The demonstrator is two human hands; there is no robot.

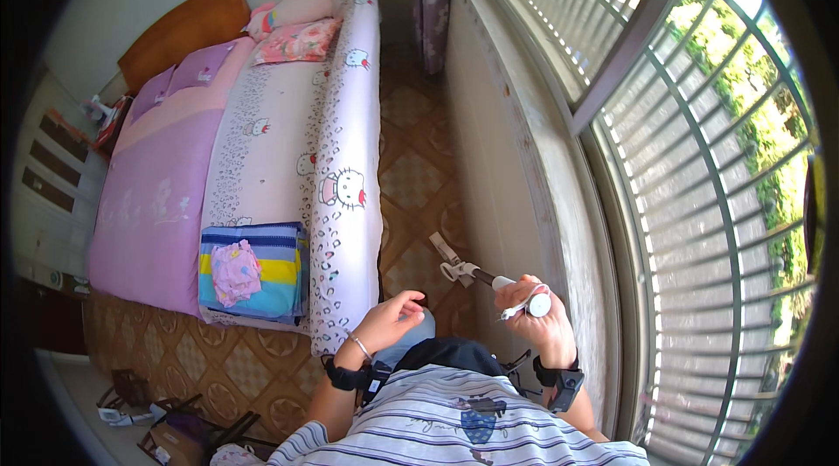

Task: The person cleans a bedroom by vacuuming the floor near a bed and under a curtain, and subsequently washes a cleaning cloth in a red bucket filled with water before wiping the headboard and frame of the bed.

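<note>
My right hand (537, 326) is wrapped round the white handle of what looks like a selfie stick (481, 276). It has a round end cap and a white cord loop by my fingers. Its dark shaft points away to the left and ends in a pale, clamp-like head above the floor. My left hand (391, 323) hovers in front of my body with its fingers apart and slightly bent, holding nothing. The bed's near right corner lies closest to it.
A bed (262, 142) with pink and purple covers stands on the left, a folded striped towel (293, 260) and pink cloth (234, 274) on it. To the right run a window ledge (559, 195) and barred window (699, 204). Between them is a patterned tile floor (411, 169); chairs (192, 431) stand at lower left.
</note>
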